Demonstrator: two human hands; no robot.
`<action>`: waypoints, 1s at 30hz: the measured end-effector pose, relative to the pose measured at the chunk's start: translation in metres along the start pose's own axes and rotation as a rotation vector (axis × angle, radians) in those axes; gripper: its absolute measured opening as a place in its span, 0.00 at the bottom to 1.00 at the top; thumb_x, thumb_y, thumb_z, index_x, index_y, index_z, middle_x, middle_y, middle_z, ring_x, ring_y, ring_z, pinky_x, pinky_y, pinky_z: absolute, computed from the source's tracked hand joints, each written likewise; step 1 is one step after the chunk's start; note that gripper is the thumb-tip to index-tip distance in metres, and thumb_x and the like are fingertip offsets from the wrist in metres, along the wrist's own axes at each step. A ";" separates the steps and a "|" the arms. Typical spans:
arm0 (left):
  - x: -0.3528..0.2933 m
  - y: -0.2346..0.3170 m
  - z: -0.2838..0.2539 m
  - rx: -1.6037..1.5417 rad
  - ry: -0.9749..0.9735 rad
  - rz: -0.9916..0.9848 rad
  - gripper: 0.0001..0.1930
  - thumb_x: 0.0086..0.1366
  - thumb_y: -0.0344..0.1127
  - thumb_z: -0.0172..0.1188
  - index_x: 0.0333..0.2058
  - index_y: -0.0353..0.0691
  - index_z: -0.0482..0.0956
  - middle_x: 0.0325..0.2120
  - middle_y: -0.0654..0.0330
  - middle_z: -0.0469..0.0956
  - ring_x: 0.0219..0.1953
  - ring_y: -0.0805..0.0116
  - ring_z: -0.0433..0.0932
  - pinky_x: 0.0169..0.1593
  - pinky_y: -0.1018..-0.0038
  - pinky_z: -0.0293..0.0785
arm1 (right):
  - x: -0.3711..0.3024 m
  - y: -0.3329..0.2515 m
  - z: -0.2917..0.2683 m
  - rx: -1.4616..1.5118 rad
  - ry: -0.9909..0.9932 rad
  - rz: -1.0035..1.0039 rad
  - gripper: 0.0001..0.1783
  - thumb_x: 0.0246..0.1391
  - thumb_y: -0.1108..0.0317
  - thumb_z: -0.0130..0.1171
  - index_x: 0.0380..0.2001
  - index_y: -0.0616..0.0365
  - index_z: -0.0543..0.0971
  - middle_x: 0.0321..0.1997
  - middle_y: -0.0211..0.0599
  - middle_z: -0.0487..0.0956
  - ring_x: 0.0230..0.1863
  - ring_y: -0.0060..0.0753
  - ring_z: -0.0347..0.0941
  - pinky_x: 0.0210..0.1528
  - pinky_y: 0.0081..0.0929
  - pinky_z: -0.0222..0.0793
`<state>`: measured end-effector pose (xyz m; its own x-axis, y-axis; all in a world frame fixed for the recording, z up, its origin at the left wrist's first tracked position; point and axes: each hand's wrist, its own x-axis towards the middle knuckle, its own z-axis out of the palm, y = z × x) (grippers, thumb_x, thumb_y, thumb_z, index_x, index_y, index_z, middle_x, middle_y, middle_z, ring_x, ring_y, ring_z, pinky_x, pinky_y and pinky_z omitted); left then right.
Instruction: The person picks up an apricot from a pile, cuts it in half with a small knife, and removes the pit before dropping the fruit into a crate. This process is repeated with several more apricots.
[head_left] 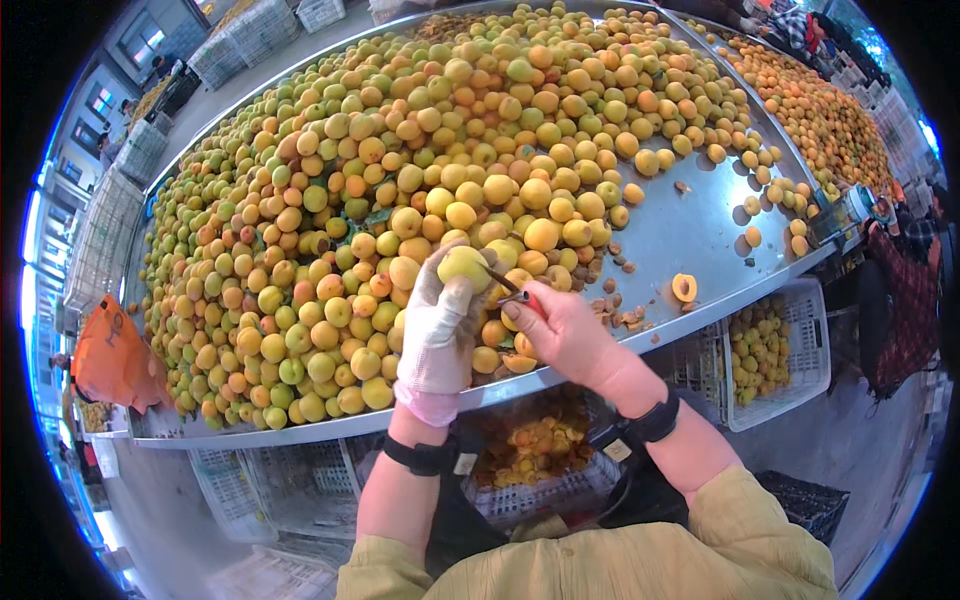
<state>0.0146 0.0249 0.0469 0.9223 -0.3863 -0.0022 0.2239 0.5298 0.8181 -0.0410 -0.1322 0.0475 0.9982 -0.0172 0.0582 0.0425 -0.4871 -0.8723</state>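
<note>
By the front edge of the metal table, I am gripping a yellow-green apricot in my gloved left hand, and my bare right hand is holding a red-handled knife, its blade against the fruit. Whole apricots are covering the table's left side; a halved apricot is lying near the front edge.

Metal worktop is shining smooth and glossy, glove is showing matt knitted cloth, tool handle is looking plastic, fruit is showing smooth skin, crate is showing slotted plastic, shirt is creasing in matt cloth.
</note>
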 end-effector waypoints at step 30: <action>0.004 -0.011 -0.006 -0.296 -0.031 -0.001 0.28 0.68 0.50 0.54 0.58 0.36 0.65 0.50 0.51 0.74 0.55 0.56 0.71 0.63 0.57 0.63 | 0.007 -0.012 0.017 0.153 -0.031 0.037 0.16 0.64 0.59 0.50 0.38 0.64 0.70 0.28 0.50 0.78 0.32 0.52 0.75 0.35 0.40 0.69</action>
<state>0.0183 0.0224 0.0343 0.9132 -0.4071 0.0186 0.3106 0.7248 0.6150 -0.0334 -0.1118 0.0507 0.9999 -0.0043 0.0112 0.0091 -0.3483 -0.9373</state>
